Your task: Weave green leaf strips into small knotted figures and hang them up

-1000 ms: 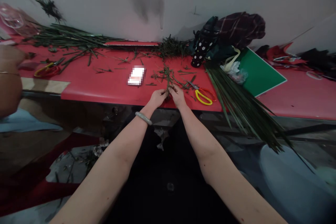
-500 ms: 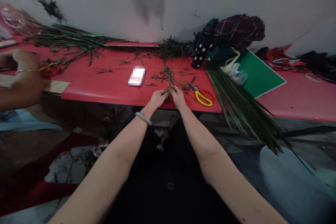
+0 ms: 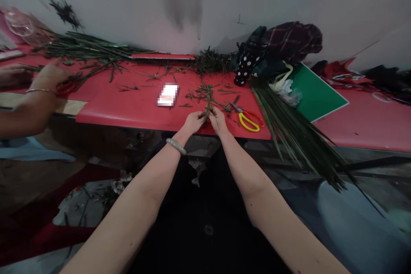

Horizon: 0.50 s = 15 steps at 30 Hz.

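Near the front edge of the red table [image 3: 135, 111], my left hand [image 3: 194, 122] is closed on a small piece of green leaf strips [image 3: 208, 98]. My right hand [image 3: 217, 120] pinches the same piece from the other side, a thin strip lying across its fingers. Small leaf scraps surround the piece. Scissors [image 3: 248, 120] with yellow and red handles lie just right of my right hand. A phone [image 3: 168, 95] with a blurred bright screen rests to the left, behind my left hand.
Long leaves [image 3: 292, 132] hang over the front edge at right, beside a green board [image 3: 319, 92] and a flowered black bottle [image 3: 246, 66]. More leaf strips [image 3: 86, 47] lie at the back left. Another person's hand [image 3: 51, 75] is at far left.
The other person's hand at left has moved to the right, over the scissors there. My hands keep nearly the same place; a thin strip now shows across my right hand.
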Each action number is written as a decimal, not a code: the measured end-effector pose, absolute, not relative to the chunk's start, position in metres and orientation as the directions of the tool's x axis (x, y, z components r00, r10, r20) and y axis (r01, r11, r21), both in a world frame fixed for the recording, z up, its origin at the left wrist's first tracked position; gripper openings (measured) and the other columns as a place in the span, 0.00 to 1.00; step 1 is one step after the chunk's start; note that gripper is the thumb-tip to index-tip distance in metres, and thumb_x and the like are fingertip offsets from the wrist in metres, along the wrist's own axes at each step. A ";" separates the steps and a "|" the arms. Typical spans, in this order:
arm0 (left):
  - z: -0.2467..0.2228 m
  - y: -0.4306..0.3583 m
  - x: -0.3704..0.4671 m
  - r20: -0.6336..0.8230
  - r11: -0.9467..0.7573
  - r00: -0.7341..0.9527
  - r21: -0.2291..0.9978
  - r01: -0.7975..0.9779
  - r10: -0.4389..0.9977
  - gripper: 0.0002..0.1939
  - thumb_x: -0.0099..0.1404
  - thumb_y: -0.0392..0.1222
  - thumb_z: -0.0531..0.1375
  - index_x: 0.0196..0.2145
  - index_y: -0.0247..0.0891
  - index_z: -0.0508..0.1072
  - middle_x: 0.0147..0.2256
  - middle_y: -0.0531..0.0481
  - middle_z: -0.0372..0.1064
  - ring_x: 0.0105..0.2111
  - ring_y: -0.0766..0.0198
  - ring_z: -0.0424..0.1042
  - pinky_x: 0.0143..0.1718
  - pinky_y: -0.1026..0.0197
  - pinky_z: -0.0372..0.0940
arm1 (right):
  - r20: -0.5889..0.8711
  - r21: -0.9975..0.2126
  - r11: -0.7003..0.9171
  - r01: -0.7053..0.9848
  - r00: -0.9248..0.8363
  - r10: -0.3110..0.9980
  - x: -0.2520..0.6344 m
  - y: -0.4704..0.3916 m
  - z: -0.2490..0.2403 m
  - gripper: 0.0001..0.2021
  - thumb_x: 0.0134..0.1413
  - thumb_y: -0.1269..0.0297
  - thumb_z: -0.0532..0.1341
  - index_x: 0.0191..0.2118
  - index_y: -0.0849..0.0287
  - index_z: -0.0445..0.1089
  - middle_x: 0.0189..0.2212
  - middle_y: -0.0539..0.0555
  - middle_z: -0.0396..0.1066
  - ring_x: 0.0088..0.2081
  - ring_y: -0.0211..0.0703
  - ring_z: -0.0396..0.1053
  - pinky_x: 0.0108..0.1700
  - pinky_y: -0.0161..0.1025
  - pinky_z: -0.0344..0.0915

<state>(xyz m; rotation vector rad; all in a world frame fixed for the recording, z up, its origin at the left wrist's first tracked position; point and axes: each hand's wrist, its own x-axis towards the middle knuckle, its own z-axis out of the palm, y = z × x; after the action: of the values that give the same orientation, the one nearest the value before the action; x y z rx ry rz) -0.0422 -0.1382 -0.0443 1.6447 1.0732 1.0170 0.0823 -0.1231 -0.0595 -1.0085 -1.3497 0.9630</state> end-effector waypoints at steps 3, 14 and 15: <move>-0.044 -0.139 -0.043 0.165 -0.231 0.273 0.946 0.228 0.948 0.13 0.55 0.47 0.54 0.26 0.33 0.68 0.20 0.53 0.64 0.22 0.69 0.61 0.25 0.66 0.57 | 0.288 -0.957 0.287 0.042 0.012 0.958 0.082 -0.123 -0.061 0.14 0.42 0.54 0.57 0.33 0.59 0.66 0.31 0.52 0.69 0.34 0.38 0.65 0.42 0.39 0.63; -0.036 -0.146 -0.041 0.079 -0.135 0.241 0.965 0.224 0.967 0.11 0.55 0.44 0.55 0.26 0.32 0.70 0.20 0.54 0.64 0.21 0.71 0.60 0.26 0.67 0.57 | 0.323 -0.946 0.323 0.011 0.065 0.944 0.085 -0.119 -0.069 0.15 0.46 0.55 0.55 0.35 0.61 0.68 0.35 0.54 0.70 0.38 0.40 0.66 0.45 0.40 0.64; -0.036 -0.147 -0.040 0.074 -0.127 0.234 0.967 0.222 0.969 0.10 0.54 0.42 0.55 0.27 0.32 0.70 0.21 0.54 0.65 0.22 0.71 0.60 0.27 0.67 0.58 | 0.330 -0.944 0.329 0.013 0.060 0.942 0.084 -0.117 -0.071 0.15 0.46 0.56 0.55 0.36 0.61 0.67 0.36 0.55 0.70 0.39 0.40 0.66 0.45 0.40 0.64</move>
<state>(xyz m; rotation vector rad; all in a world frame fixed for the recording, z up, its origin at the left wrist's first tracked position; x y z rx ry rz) -0.0402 -0.1468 -0.0356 1.5570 1.1547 0.9886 0.0845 -0.1170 -0.0709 -0.9894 -1.3068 0.9144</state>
